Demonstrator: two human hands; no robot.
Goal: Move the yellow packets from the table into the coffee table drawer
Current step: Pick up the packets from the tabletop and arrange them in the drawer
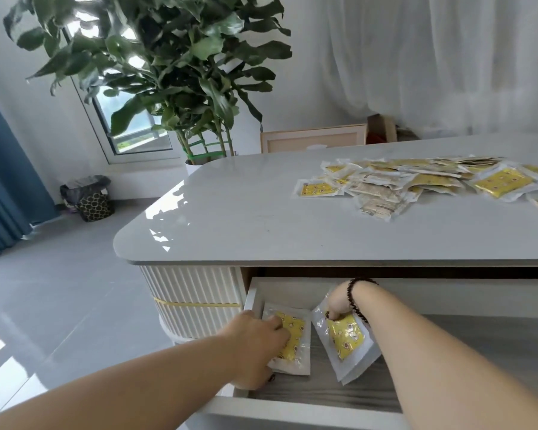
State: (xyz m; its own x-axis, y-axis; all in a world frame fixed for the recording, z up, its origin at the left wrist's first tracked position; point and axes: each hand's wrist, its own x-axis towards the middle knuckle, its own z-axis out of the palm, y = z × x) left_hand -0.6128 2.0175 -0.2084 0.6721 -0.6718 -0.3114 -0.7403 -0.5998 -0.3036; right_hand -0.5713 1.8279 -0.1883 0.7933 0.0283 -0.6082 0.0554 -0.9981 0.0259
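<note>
In the open drawer (251,301), my left hand (257,347) grips the first packet (295,339), fingers curled over it; it lies flat at the left end. My right hand (339,302) pinches the top of the second packet (350,341), tilted just beside it. The pile (416,184) sits on the table (246,221) above.

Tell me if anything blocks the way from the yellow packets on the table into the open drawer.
Nothing visible does. The drawer is pulled out from under the tabletop, open on top, in front of the pile of yellow packets. Inside, at its left end, the left hand holds one packet and the right hand pinches another.
</note>
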